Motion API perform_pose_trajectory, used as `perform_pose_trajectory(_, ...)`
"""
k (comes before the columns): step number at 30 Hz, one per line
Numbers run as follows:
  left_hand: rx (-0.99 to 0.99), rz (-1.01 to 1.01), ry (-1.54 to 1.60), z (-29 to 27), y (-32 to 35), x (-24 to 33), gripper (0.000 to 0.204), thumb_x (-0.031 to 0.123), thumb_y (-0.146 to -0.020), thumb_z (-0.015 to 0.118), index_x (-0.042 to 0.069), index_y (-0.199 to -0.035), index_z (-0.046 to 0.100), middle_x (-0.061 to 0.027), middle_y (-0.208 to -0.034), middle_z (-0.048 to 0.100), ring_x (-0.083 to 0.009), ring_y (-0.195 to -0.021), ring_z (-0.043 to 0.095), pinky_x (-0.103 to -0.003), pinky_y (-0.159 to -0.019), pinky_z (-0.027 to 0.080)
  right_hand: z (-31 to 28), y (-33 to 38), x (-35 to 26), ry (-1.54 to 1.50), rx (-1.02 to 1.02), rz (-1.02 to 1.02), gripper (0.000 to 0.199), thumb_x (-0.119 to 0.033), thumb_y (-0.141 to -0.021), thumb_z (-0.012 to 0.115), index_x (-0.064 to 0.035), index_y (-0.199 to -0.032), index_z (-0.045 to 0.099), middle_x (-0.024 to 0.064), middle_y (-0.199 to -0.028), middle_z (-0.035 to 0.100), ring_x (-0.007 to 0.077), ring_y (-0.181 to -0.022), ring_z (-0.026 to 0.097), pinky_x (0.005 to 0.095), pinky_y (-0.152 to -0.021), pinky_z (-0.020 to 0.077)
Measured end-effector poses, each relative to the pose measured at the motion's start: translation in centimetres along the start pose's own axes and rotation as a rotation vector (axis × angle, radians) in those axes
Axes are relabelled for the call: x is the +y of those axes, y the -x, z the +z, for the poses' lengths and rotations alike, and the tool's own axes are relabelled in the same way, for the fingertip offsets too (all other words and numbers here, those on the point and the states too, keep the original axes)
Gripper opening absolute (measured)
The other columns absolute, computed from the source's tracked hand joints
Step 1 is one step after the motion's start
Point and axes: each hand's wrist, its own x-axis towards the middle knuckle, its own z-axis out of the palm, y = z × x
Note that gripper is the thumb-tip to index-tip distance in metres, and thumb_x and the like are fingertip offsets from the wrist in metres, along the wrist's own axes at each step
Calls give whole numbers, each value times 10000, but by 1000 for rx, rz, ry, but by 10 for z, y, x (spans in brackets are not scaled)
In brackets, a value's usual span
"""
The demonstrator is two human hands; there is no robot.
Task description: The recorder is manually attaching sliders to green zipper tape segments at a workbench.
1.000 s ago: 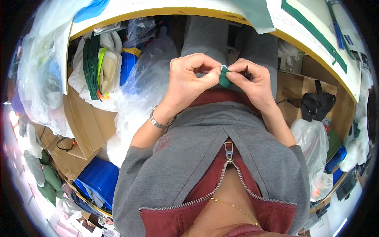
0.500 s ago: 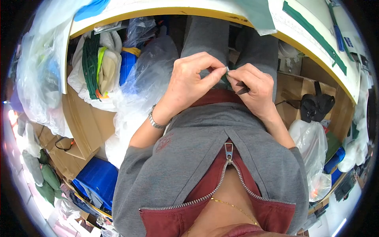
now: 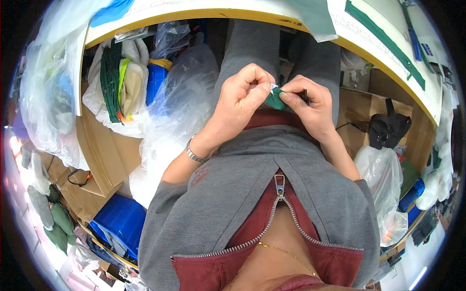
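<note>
Above my lap, my left hand is closed in a pinch on the edge of a small piece of green fabric, where a little white tag shows. My right hand pinches the same fabric from the other side, thumb against fingertips. Tucked in the right fingers is a dark slim object, mostly hidden, so its kind cannot be made out. Both hands are close together, just in front of my waist.
Beyond my hands curves the white table edge with yellow trim, with a green strip on top. Plastic bags and a blue bin stand on the left. Cardboard and a black strapped item lie on the right.
The hands have shifted slightly and turned the fabric, so more green cloth and the white tag show between them. The dark object now sits more hidden in the right hand.
</note>
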Motion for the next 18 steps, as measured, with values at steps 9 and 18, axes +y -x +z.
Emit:
perform_pose_trajectory(9,-25,-120,279,-8,-7,-9,138,131,-879,522,-5,-859,517,-51,-789,579,-110,-690,596,-207,-622,482,-12,-3,-27,680,87,-10,401,-180,-703,669,-74,-1072,556,76,-813,576,228,-701,580,313,-611,469)
perform_pose_trajectory(18,-13,-112,182,-2,-8,1,134,111,-868,535,-20,-847,515,-46,-764,569,-102,-685,589,-207,-621,493,-14,-3,-33,958,-6,-344,221,-191,-706,638,-78,-882,568,23,-705,525,155,-627,554,265,-518,431)
